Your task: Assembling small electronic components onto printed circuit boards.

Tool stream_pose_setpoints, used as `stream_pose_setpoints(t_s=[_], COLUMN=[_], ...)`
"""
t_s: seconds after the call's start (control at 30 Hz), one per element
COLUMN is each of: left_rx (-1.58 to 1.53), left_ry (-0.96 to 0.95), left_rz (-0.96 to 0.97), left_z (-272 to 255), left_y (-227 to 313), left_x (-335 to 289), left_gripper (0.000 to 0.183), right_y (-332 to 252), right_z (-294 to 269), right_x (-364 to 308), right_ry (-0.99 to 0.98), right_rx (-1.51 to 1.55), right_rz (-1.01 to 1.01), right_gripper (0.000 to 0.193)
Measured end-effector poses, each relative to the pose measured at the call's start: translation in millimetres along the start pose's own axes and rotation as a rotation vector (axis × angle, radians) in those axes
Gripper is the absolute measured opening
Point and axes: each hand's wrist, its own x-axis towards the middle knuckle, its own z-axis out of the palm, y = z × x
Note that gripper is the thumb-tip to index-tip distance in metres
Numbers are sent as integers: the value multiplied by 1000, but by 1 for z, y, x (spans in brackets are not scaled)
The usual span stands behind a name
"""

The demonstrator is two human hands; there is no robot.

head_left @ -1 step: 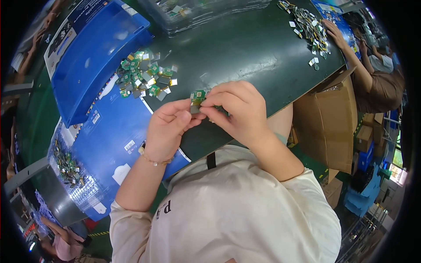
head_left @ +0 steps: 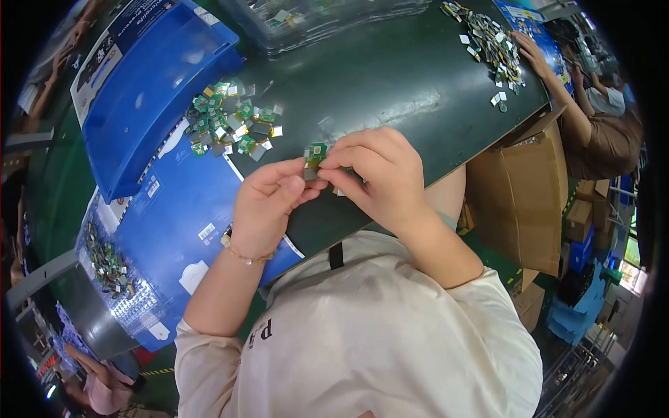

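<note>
A small green circuit board (head_left: 315,151) with a grey square part at its lower end is held between both hands above the table's near edge. My left hand (head_left: 265,205) pinches the grey end between thumb and fingers. The fingertips of my right hand (head_left: 387,177) are closed at the board's right side. Partly hidden under the right hand, some small pieces lie at the table edge. Beyond my left hand is a loose pile of similar circuit boards (head_left: 230,118), green with grey and white squares.
A blue plastic bin (head_left: 153,97) stands at the left, near blue printed sheets (head_left: 188,223). More boards (head_left: 108,265) lie on clear plastic at the far left. Clear trays (head_left: 327,28) sit at the back. Another pile (head_left: 491,45) is near a co-worker's hand (head_left: 533,52). A cardboard box (head_left: 516,202) stands right.
</note>
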Motion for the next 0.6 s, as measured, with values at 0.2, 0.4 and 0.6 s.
stream_pose_setpoints(t_s=[0.2, 0.4, 0.6], left_rx=[133, 184, 189], left_ry=[95, 114, 110], left_rz=[53, 75, 125], left_z=[5, 2, -1], left_y=[1, 0, -3], left_x=[0, 0, 1], left_gripper=[20, 21, 23], right_y=[2, -2, -2], right_z=[2, 7, 10], right_x=[2, 2, 5], right_ry=[-26, -14, -89], right_rx=[-34, -31, -49], right_rz=[1, 74, 56], right_gripper=[20, 18, 20])
